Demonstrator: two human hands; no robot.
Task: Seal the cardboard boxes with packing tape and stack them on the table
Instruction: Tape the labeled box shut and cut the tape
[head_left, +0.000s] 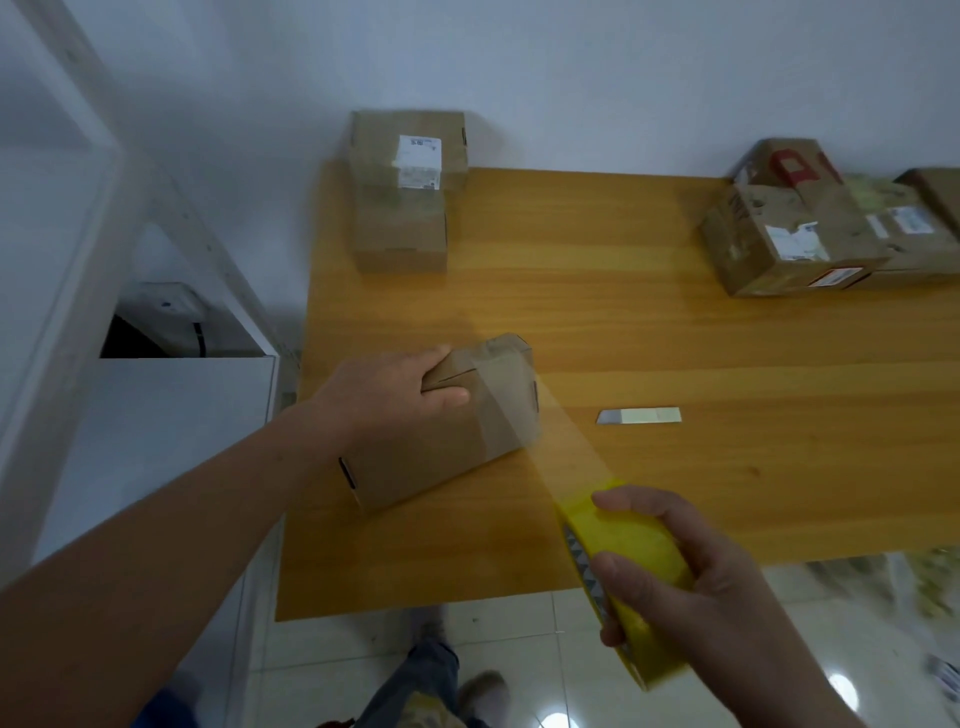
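Plain brown box (441, 421) gripped by left hand (384, 400), right hand (691, 577) holding yellow tape roll (628, 551)

We see a honey-coloured wooden table (675, 353) set against the plain white wall (571, 67) behind it, a white cabinet (156, 426) just beside its left edge, and glossy pale floor tiles (524, 644) below its near edge catching bright glints (842, 685) of light.

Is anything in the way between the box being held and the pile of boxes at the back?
Nothing visible. Only bare table lies between the box in the left hand and the two-box stack. The cutter lies off to the right. A tape strip ties the box to the tape roll, though.
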